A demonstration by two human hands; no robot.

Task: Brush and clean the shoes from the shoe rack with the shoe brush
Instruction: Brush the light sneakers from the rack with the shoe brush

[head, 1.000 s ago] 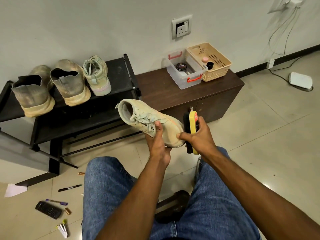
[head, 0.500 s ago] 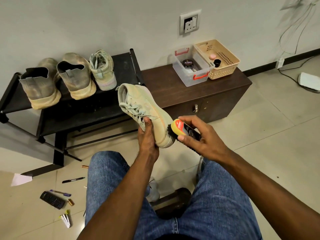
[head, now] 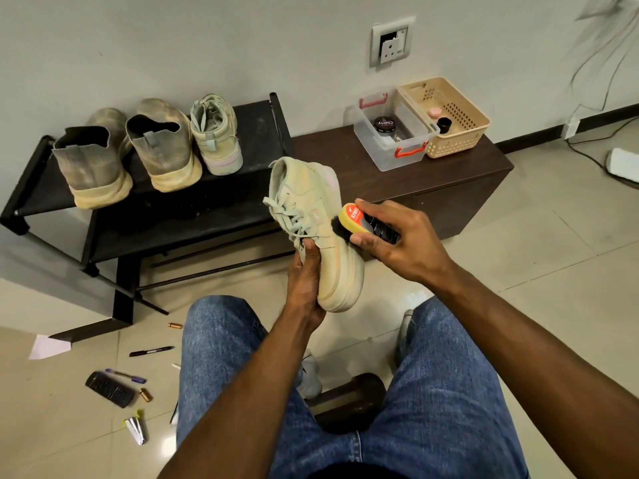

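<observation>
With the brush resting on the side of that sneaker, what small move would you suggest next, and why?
Probably a short stroke toward the toe: the right hand holds the shoe brush with its bristles against the sneaker, which the left hand grips near the toe, heel up.

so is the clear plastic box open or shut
Open: the clear plastic box has no lid on, and the polish tin shows inside it.

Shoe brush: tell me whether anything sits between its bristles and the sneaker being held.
Nothing visible does. The shoe brush in the right hand has its bristles against the side of the sneaker, which the left hand holds from below.
</observation>
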